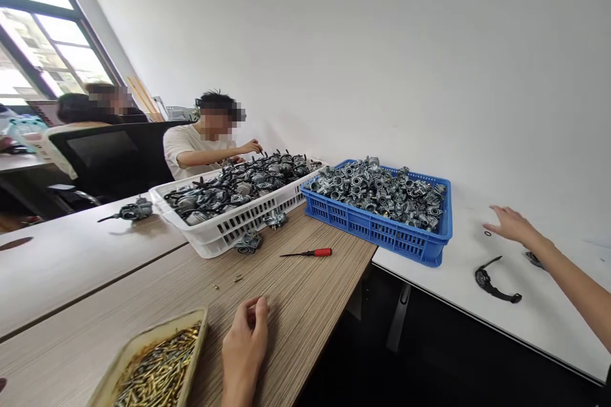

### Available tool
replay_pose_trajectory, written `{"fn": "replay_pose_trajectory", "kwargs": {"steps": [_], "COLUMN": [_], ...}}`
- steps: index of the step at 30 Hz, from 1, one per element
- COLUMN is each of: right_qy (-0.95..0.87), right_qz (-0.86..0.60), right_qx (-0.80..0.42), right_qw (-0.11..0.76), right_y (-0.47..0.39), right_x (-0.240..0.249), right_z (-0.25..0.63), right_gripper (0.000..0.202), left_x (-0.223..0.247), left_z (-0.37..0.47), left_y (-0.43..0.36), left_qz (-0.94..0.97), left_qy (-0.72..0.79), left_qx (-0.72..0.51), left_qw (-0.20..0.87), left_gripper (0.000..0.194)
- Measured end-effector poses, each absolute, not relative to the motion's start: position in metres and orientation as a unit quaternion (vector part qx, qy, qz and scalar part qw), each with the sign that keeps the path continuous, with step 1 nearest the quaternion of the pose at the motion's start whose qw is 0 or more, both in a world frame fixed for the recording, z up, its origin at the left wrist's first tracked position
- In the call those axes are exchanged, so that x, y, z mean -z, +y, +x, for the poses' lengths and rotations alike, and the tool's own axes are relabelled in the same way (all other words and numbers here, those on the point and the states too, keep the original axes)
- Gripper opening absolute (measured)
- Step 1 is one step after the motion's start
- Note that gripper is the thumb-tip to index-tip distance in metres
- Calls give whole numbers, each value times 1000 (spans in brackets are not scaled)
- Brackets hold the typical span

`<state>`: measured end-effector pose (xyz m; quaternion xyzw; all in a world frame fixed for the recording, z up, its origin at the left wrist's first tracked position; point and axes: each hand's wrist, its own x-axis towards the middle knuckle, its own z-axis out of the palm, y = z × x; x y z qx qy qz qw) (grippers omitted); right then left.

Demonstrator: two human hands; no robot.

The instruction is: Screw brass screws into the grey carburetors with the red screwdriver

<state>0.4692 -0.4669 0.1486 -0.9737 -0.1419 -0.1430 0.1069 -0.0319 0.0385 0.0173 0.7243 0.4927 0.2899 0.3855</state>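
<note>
My left hand rests on the wood-grain table with its fingers curled in; no object shows in it. Beside it, on the left, stands a yellowish tray holding many small brass-coloured jets or screws. A few tiny brass pieces lie on the wood beyond the hand. Farther out is a screwdriver with a red handle. On the right, my right hand reaches over the white table, fingers apart and holding nothing. A small black ring lies just by its fingertips. Closer to me is a black wristwatch.
A blue crate is heaped with metal carburetor bodies; a white crate holds carburetors with black parts. Loose carburetors sit around the white crate. Another dark object is partly behind my right forearm. A co-worker reaches into the white crate.
</note>
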Motion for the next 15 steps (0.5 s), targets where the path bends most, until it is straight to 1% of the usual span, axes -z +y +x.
{"fn": "replay_pose_trajectory", "kwargs": {"steps": [1,3,5,10,13,15], "right_qy": [-193,-326,-418,-480,-487,-488], "right_qz": [-967,-935,-899,-864,-859,-858], "right_qx": [122,37,-22,-81,-106,-122], "right_qw": [117,136,128,128,116,106], "right_y": [-435,-370,-309,-200,-165,-152], "right_x": [-157,-171,-178,-164,-149,-142], "right_z": [466,457,447,433,436,439], "right_gripper": [67,59,48,31,26,26], "left_x": [-16,-13,-8,1,4,5], "left_z": [-33,-34,-36,-41,-41,-40], "left_y": [39,39,42,53,53,50], "left_qz": [725,724,724,732,729,728], "left_qy": [493,493,493,482,478,474], "left_qx": [-291,-293,-295,-281,-292,-311], "left_qw": [384,384,381,391,393,386], "left_gripper": [42,41,41,41,40,40]}}
